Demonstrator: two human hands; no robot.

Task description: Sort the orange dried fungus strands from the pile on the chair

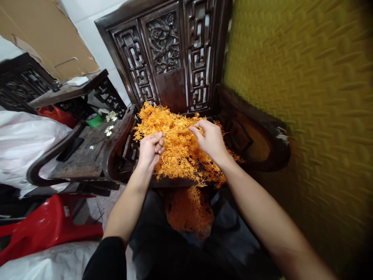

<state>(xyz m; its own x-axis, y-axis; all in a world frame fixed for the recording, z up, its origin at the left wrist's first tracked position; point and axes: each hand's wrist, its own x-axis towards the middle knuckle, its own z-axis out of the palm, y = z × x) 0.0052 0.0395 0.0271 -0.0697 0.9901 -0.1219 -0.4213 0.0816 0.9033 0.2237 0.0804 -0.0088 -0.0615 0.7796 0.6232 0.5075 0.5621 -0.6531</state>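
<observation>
A large heap of orange artificial plant sprigs [177, 136], finely branched and plastic-looking, covers the seat of a dark carved wooden chair [170, 91]. My left hand [150, 149] is closed at the heap's left side, thumb pressed against curled fingers. A thin orange stem seems to run out from its fingertips. Over the right part of the heap, my right hand [208, 140] pinches with thumb and forefinger. Whatever lies between those fingertips is too small to make out against the orange. More orange sprigs [190, 212] hang or lie lower down, between my legs.
Left of the chair stands a dark wooden side surface [87, 151] with a green tape roll [94, 120] and small pale flowers [110, 122]. A red plastic stool [49, 221] and white sacks [26, 144] are at far left. A yellow textured wall [314, 97] bounds the right.
</observation>
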